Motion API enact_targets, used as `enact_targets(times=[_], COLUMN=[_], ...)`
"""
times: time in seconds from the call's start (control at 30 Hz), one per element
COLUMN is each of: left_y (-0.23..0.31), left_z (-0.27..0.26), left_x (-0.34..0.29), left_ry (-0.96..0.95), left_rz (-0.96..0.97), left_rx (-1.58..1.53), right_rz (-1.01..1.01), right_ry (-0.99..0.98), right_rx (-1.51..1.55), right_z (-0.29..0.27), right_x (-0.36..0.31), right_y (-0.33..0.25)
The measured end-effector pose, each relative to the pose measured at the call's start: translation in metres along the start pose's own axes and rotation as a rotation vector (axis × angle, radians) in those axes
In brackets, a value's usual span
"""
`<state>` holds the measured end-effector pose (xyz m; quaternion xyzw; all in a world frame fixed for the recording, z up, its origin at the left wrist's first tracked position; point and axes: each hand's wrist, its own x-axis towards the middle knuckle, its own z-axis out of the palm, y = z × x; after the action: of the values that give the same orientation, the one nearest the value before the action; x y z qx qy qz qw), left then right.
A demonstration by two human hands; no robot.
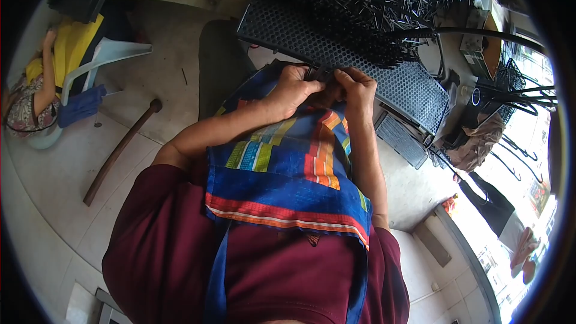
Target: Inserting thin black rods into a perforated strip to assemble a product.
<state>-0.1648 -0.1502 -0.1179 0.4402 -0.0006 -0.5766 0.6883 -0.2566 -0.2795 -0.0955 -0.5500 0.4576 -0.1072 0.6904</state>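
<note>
A: What are the hands doing?

B: A worker in a maroon shirt (258,264) pinches a small dark piece (322,76) between both hands, the left hand (293,91) closed on its left side, the right hand (358,88) on its right. The fingers hide much of it, so its exact kind cannot be told.

A: And where is that piece?

B: Above the far end of a blue patchwork apron (276,189), just beside the near edge of a perforated metal worktop (294,29).

A: What lies beyond?

B: A tangled heap of thin black rods (390,0) covers the worktop's far side.

A: Who else is there?

B: At left, well apart, a person in yellow and a patterned top (43,87) sits near a pale plastic chair (108,55). On the floor between them lies a wooden stick with a knobbed end (122,151).
</note>
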Motion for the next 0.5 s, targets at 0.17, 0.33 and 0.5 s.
enact_targets(times=[0.17,0.33,0.5], left_y=[0.011,0.007,0.004], left_z=[-0.002,-0.007,-0.005], left_x=[-0.003,-0.001,-0.009], left_ry=[-0.001,0.24,0.244], left_rz=[-0.093,-0.051,-0.041], left_rx=[0.134,-0.076,-0.152], right_rz=[0.062,-0.15,-0.602], right_ry=[-0.098,0.053,0.173], right_rx=[0.155,0.078,0.016], right_z=[-0.01,-0.001,0.02], right_x=[0.005,0.003,0.02], right_y=[0.006,-0.009,-0.021])
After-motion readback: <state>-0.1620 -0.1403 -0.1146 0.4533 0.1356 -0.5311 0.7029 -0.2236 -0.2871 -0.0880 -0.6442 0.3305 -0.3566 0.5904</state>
